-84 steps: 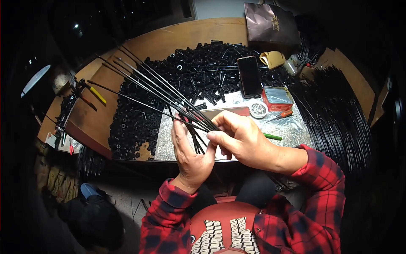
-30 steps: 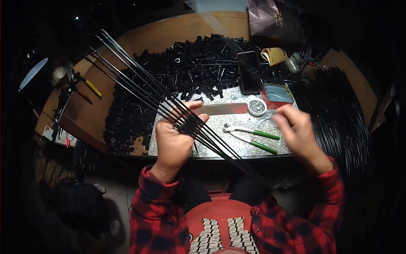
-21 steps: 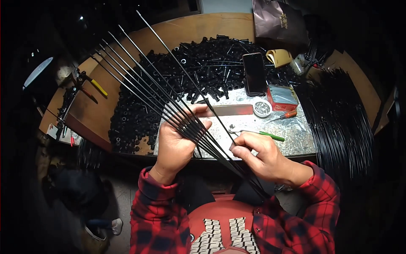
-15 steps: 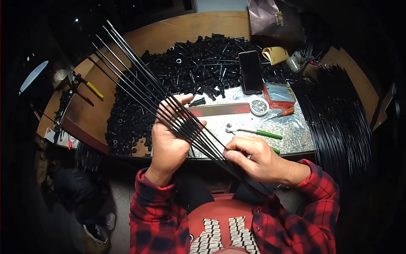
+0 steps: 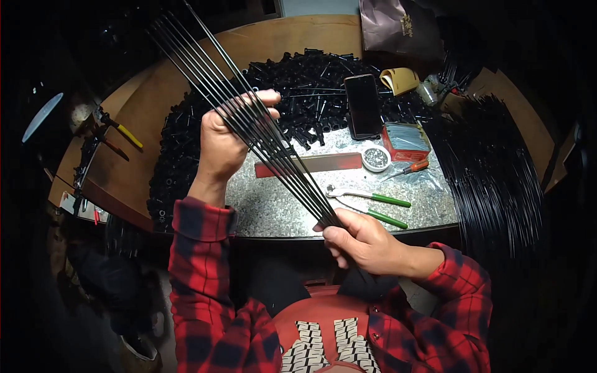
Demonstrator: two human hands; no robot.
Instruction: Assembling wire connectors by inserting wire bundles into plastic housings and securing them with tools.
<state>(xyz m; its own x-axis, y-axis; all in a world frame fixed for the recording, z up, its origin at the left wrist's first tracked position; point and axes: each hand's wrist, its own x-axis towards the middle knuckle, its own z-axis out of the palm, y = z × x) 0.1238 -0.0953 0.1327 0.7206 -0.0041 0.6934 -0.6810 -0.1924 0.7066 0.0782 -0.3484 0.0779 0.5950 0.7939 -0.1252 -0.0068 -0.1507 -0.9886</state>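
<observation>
In the head view, a bundle of thin black rods [image 5: 273,140] is held by both hands above the bench [image 5: 292,37]. The left hand [image 5: 227,146] is clenched around the bundle near its middle, the thumb lying across the rods and the fingers [image 5: 264,98] curled over them from the far side. From that grasp the rods fan out upward and to the left, past the fingers, toward the upper edge of the picture. Toward the body the rods converge and run down into the right hand [image 5: 364,242], whose fingers are closed around their lower ends just beyond the near edge of a speckled grey slab [image 5: 280,208]. Green-handled pliers [image 5: 373,205] lie on the slab just beyond the right hand. A heap of small black parts [image 5: 311,87] is spread behind the left hand, with a dark phone [image 5: 362,105] resting on it.
</observation>
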